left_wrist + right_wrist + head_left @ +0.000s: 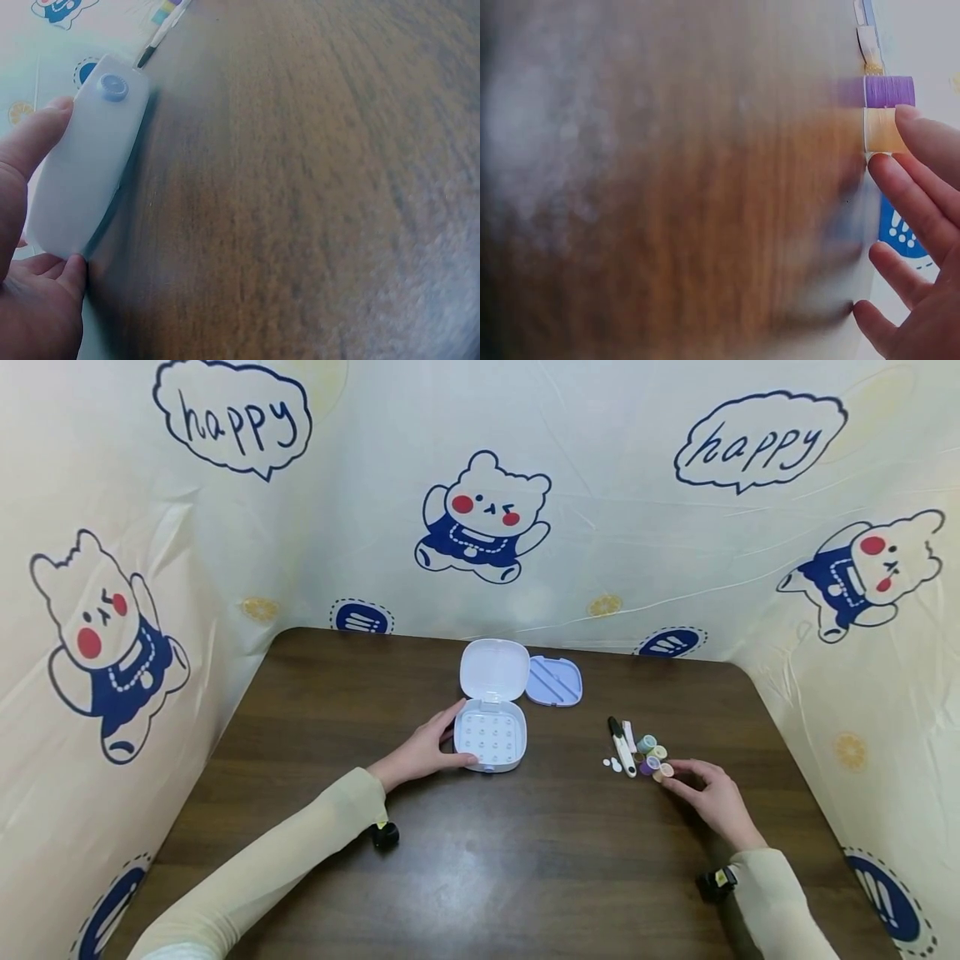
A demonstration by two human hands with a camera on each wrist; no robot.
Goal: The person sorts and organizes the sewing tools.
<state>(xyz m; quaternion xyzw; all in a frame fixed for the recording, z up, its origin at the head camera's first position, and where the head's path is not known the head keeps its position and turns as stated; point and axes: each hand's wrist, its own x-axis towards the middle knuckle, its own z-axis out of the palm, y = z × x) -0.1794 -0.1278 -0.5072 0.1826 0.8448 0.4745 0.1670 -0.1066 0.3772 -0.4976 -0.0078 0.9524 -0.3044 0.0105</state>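
A small white plastic sewing box [491,758] stands with its lid [495,670] raised, rows of small pegs showing inside. My left hand [426,750] grips it by the left side, thumb at the front and fingers toward the back. In the left wrist view, a round blue clasp [114,87] shows on the box's front. On the right, my right hand [708,792] pinches a peach thread spool [883,130] between thumb and index finger. That spool stands against a purple thread spool [889,91]. The other right fingers are spread toward the tabletop.
Behind the box lies a lilac divided tray [555,682]. Beside the held spool are a teal spool [647,743] and a yellow spool [659,751]. Left of them lie a slim black-and-white tool [621,746], a white strip [628,735] and small white discs [617,765].
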